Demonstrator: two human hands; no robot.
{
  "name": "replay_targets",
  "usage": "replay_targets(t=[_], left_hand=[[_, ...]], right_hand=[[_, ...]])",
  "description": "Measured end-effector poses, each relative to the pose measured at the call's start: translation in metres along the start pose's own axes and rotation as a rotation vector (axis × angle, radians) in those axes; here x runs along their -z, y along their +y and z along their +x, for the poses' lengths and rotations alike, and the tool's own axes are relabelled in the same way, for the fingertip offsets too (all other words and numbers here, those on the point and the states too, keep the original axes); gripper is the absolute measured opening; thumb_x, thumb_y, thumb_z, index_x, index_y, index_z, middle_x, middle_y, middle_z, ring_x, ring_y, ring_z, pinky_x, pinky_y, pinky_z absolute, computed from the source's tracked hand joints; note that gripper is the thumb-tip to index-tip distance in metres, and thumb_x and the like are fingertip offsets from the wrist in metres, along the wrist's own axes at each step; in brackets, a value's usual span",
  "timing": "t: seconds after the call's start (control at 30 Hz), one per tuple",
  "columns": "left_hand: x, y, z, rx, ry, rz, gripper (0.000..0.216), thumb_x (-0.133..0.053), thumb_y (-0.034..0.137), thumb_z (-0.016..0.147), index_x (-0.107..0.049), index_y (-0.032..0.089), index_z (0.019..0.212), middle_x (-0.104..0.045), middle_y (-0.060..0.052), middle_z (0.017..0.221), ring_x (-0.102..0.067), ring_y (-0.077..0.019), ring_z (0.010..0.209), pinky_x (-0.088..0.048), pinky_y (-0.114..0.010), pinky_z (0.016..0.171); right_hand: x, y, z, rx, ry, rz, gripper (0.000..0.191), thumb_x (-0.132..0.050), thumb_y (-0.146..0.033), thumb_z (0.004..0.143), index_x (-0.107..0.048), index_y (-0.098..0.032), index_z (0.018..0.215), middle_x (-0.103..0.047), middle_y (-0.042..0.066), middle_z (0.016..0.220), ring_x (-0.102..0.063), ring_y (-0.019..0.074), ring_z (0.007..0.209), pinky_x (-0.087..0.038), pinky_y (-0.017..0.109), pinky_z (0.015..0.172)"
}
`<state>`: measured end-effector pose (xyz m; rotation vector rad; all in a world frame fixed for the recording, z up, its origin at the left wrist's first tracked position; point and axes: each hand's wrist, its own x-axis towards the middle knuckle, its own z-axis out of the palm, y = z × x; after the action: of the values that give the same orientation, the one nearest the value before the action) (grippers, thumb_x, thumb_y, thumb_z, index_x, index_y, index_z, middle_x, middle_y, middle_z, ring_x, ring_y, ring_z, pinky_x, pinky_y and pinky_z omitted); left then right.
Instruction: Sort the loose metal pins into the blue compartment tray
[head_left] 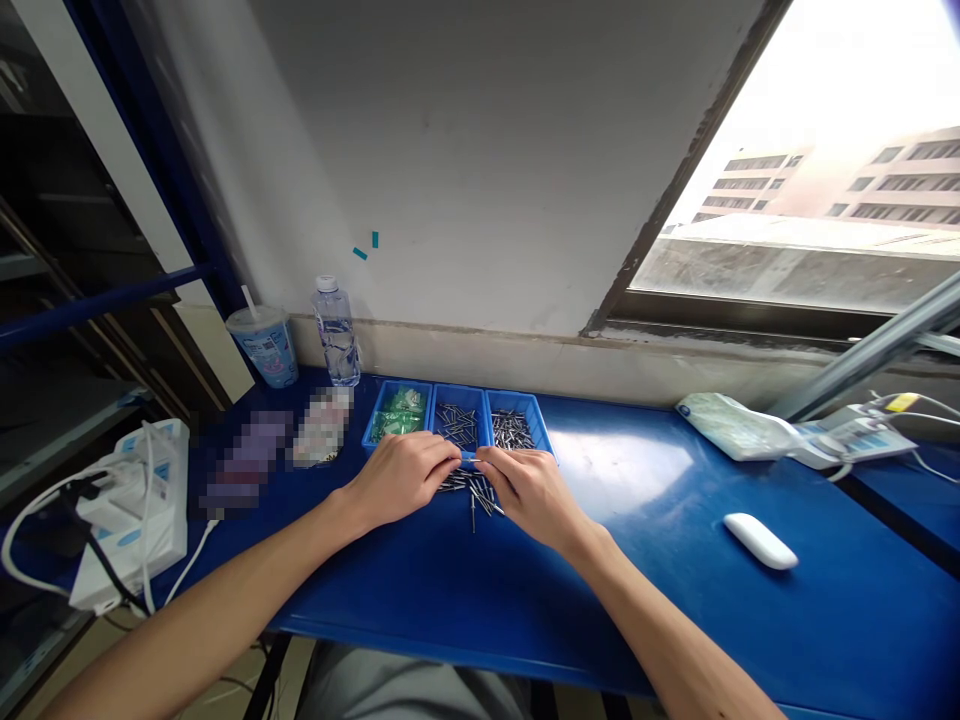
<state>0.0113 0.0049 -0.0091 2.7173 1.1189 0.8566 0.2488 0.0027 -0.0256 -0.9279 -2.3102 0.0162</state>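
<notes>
I have the left hand [405, 475] and the right hand [541, 495] fingertip to fingertip, each closed to a narrow pinch that seems to share one small metal pin [470, 460], lying roughly level between them. The fingers cover most of it, so I cannot tell exactly where each grip falls. I'd keep the pressure light, line both ends up straight, and let one hand steady the piece while the other does the fine work, so it neither twists nor slips. Just below lies a pile of loose pins [480, 492] on the blue table [390, 590]; a dropped piece would likely vanish among them, so I'd keep the wrists above it. Beyond the hands stand three blue bins side by side: the left one [367, 437] with green packets [403, 408], the middle [460, 390] and right [541, 425] with more pins.
</notes>
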Motion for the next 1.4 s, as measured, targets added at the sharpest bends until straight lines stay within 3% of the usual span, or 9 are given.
replay_targets(t=[0.27, 0.67, 0.83, 0.97, 1.1, 1.2, 1.4], left_hand=[[0.000, 0.000, 0.000, 0.000, -0.002, -0.014, 0.017, -0.055, 0.024, 0.107, -0.072, 0.021, 0.106, -0.078, -0.003, 0.098, -0.073, -0.0194, 0.089, -0.053, -0.029, 0.076], [0.001, 0.000, 0.001, 0.004, 0.007, -0.002, 0.019, -0.054, 0.025, 0.107, -0.072, 0.020, 0.105, -0.078, -0.004, 0.098, -0.074, -0.0195, 0.090, -0.053, -0.029, 0.077], [0.001, 0.000, 0.000, -0.006, -0.014, -0.014, 0.018, -0.055, 0.023, 0.107, -0.073, 0.020, 0.103, -0.080, -0.004, 0.098, -0.075, -0.0201, 0.090, -0.054, -0.029, 0.078], [0.001, 0.003, -0.002, -0.079, -0.169, -0.035, 0.021, -0.055, 0.026, 0.108, -0.074, 0.022, 0.114, -0.081, -0.002, 0.089, -0.077, -0.0199, 0.077, -0.054, -0.027, 0.070], [-0.003, 0.005, -0.004, -0.193, -0.291, 0.046, 0.027, -0.060, 0.029, 0.106, -0.071, 0.023, 0.130, -0.081, -0.002, 0.086, -0.078, -0.0218, 0.073, -0.053, -0.027, 0.066], [-0.007, 0.006, -0.006, -0.215, -0.334, 0.080, 0.030, -0.064, 0.029, 0.104, -0.070, 0.024, 0.134, -0.081, -0.002, 0.082, -0.078, -0.0217, 0.072, -0.051, -0.026, 0.063], [-0.009, 0.005, -0.005, -0.206, -0.391, 0.058, 0.018, -0.066, 0.029, 0.103, -0.075, 0.024, 0.118, -0.080, -0.002, 0.083, -0.078, -0.0219, 0.077, -0.048, -0.025, 0.062]], right_hand=[[0.001, 0.000, 0.000, -0.016, 0.050, 0.012, 0.031, -0.043, -0.024, 0.111, -0.065, -0.019, 0.091, -0.067, 0.000, 0.064, -0.051, 0.0115, 0.050, -0.033, 0.026, 0.057], [0.005, -0.002, 0.005, -0.026, 0.232, 0.042, 0.029, -0.046, -0.025, 0.111, -0.071, -0.020, 0.098, -0.069, 0.005, 0.083, -0.061, 0.0137, 0.066, -0.044, 0.026, 0.059], [0.012, -0.004, 0.005, -0.037, 0.440, 0.063, 0.017, -0.053, -0.019, 0.107, -0.069, -0.021, 0.100, -0.068, 0.004, 0.083, -0.058, 0.0137, 0.063, -0.046, 0.028, 0.060], [0.017, -0.001, 0.007, -0.191, 0.631, 0.030, 0.012, -0.056, -0.024, 0.106, -0.067, -0.022, 0.103, -0.063, 0.004, 0.085, -0.056, 0.0159, 0.068, -0.050, 0.031, 0.065], [0.015, 0.008, 0.009, -0.354, 0.614, -0.003, 0.017, -0.057, -0.035, 0.105, -0.063, -0.023, 0.116, -0.059, 0.007, 0.102, -0.059, 0.0201, 0.082, -0.052, 0.035, 0.072], [0.012, 0.010, 0.008, -0.332, 0.583, 0.014, 0.015, -0.056, -0.033, 0.105, -0.061, -0.022, 0.114, -0.058, 0.007, 0.101, -0.059, 0.0201, 0.084, -0.052, 0.036, 0.078], [0.009, 0.003, 0.008, -0.264, 0.488, 0.042, 0.011, -0.055, -0.031, 0.106, -0.060, -0.023, 0.110, -0.060, 0.005, 0.098, -0.058, 0.0193, 0.080, -0.050, 0.035, 0.074]])
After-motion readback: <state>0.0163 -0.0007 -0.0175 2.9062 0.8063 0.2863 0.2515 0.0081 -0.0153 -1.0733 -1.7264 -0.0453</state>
